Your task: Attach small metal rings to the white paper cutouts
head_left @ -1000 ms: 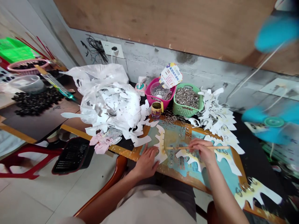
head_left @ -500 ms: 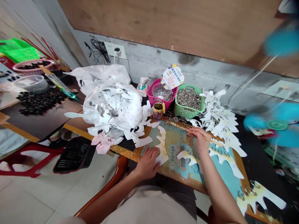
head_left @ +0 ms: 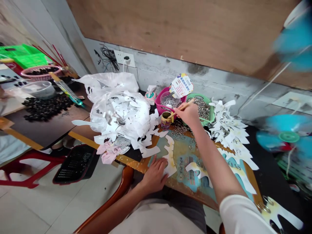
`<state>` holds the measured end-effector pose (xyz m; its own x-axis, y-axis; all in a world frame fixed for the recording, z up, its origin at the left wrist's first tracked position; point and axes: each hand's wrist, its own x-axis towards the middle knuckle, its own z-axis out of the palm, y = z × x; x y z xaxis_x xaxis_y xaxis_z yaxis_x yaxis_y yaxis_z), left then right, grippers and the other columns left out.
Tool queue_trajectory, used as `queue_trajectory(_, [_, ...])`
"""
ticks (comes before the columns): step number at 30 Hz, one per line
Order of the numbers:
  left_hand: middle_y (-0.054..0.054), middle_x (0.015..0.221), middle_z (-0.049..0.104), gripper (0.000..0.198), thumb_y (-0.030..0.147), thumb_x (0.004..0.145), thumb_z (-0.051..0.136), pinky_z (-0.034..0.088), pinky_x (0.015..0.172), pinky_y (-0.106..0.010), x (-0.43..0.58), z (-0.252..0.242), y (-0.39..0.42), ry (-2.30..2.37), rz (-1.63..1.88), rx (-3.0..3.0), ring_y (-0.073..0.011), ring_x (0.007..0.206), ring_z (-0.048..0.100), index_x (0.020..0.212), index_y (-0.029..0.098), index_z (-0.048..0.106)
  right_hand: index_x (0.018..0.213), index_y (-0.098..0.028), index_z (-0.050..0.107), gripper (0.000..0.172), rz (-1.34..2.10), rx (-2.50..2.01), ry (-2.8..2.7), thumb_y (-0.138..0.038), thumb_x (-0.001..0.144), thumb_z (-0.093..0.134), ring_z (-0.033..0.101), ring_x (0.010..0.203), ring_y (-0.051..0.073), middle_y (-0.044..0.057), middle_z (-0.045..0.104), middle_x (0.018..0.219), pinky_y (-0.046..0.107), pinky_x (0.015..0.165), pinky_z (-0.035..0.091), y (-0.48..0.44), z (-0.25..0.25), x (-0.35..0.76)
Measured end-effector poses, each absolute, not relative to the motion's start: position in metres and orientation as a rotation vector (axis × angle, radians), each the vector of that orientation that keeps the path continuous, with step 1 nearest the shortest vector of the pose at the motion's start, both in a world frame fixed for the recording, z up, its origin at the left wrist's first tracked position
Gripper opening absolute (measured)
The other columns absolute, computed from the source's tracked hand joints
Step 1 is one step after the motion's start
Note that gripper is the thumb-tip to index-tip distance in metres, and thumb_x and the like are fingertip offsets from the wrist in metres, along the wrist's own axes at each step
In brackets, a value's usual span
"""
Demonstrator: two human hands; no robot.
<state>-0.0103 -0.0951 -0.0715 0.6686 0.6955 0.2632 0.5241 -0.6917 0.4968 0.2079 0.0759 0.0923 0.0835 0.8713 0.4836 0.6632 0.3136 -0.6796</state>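
My right hand [head_left: 189, 114] pinches a thin wooden stick [head_left: 172, 115], its lower end at the mouth of a small open can [head_left: 166, 121] with a patterned label. What the can contains is hard to make out. My left hand [head_left: 155, 174] lies with fingers stretched on the lower end of a white cut-out piece [head_left: 171, 152] with yellowish smears along it. A second white cut-out [head_left: 195, 167] lies to the right on the blue-green work board [head_left: 180, 143], partly behind my right forearm. Loose metal rings [head_left: 179, 130] are heaped near the can.
A green basket [head_left: 211, 118] full of metal pieces and a pink basket [head_left: 159, 97] stand by the wall. Left of them bulges a plastic bag of white cut-outs [head_left: 126, 113]. More cut-outs with rings [head_left: 230, 130] pile at right, beside a blue fan [head_left: 289, 132].
My right hand has moved up and left with the stick, from above the board to the can. My left hand stays on the white cut-out. The view has shifted slightly.
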Motion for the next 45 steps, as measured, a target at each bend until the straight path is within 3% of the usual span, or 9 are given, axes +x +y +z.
queue_trajectory(3, [-0.016,0.128,0.058,0.044,0.019,0.083,0.055,0.022,0.119,-0.062,-0.01,-0.072,-0.095,0.961,0.606,2.517,-0.0307,0.126,0.052,0.125,0.017,0.042,0.058,-0.017,0.062,0.029,0.214,-1.502,-1.772,-0.032,0.078,0.076,0.062,0.06,0.018,0.001,0.058,0.054,0.039,0.074,0.053,0.1,0.08,0.189])
queue_trajectory(9, [-0.016,0.13,0.057,0.045,0.02,0.083,0.055,0.022,0.118,-0.062,-0.011,-0.073,-0.095,0.966,0.589,2.515,-0.0311,0.127,0.051,0.126,0.018,0.042,0.078,-0.016,0.067,0.033,0.186,-1.417,-1.604,-0.045,0.092,0.056,0.062,0.055,0.017,0.001,0.062,0.057,0.03,0.061,0.05,0.089,0.079,0.207])
queue_trajectory(12, [-0.016,0.13,0.057,0.045,0.02,0.083,0.055,0.022,0.118,-0.062,-0.011,-0.072,-0.095,0.968,0.581,2.515,-0.0315,0.126,0.052,0.126,0.018,0.042,0.075,-0.019,0.064,0.033,0.162,-1.359,-1.451,-0.046,0.091,0.056,0.057,0.049,0.013,0.0,0.062,0.056,0.025,0.053,0.047,0.064,0.089,0.232])
queue_trajectory(19, [-0.017,0.134,0.05,0.05,0.019,0.079,0.058,0.028,0.115,-0.063,-0.012,-0.068,-0.095,0.977,0.656,2.473,-0.0332,0.135,0.042,0.125,0.021,0.04,0.073,-0.021,0.06,0.028,0.678,-1.251,-1.178,-0.046,0.081,0.069,0.043,0.03,0.007,-0.004,0.057,0.049,0.018,0.028,0.026,-0.005,0.077,0.277])
queue_trajectory(24, [-0.016,0.128,0.051,0.051,0.024,0.079,0.059,0.036,0.109,-0.06,-0.012,-0.064,-0.093,0.943,0.602,2.424,-0.0341,0.126,0.047,0.126,0.019,0.039,0.089,-0.02,0.069,0.026,0.806,-1.362,-1.153,-0.044,0.079,0.073,0.059,0.042,0.013,-0.001,0.065,0.057,0.022,0.037,0.047,-0.046,0.039,0.29])
queue_trajectory(27, [-0.015,0.122,0.053,0.047,0.026,0.082,0.058,0.043,0.101,-0.055,-0.011,-0.062,-0.093,0.957,0.572,2.415,-0.0329,0.117,0.05,0.125,0.018,0.041,0.083,-0.021,0.071,0.026,0.79,-1.408,-1.168,-0.046,0.077,0.074,0.067,0.053,0.018,0.003,0.069,0.065,0.028,0.047,0.056,-0.058,0.015,0.29])
queue_trajectory(34, [-0.014,0.122,0.057,0.032,0.021,0.091,0.048,0.044,0.1,-0.049,-0.004,-0.055,-0.076,1.033,0.674,2.424,-0.0298,0.116,0.052,0.122,0.019,0.046,0.075,-0.021,0.07,0.025,0.846,-1.394,-1.193,-0.046,0.078,0.072,0.067,0.052,0.019,0.003,0.07,0.062,0.03,0.049,0.058,-0.072,-0.005,0.291])
queue_trajectory(39, [-0.014,0.121,0.06,0.034,0.012,0.089,0.045,0.043,0.102,-0.048,0.013,-0.053,-0.034,1.067,0.683,2.501,-0.029,0.117,0.053,0.123,0.016,0.047,0.074,-0.021,0.069,0.024,0.88,-1.379,-1.225,-0.045,0.079,0.07,0.067,0.052,0.019,0.003,0.069,0.06,0.028,0.047,0.056,-0.078,-0.003,0.287])
queue_trajectory(45, [-0.012,0.122,0.063,0.041,0.009,0.085,0.047,0.025,0.116,-0.056,0.025,-0.061,0.002,1.077,0.566,2.55,-0.0277,0.122,0.054,0.126,0.016,0.044,0.077,-0.022,0.071,0.021,0.884,-1.374,-1.15,-0.043,0.08,0.069,0.068,0.054,0.019,0.002,0.07,0.063,0.028,0.051,0.057,-0.086,-0.009,0.284])
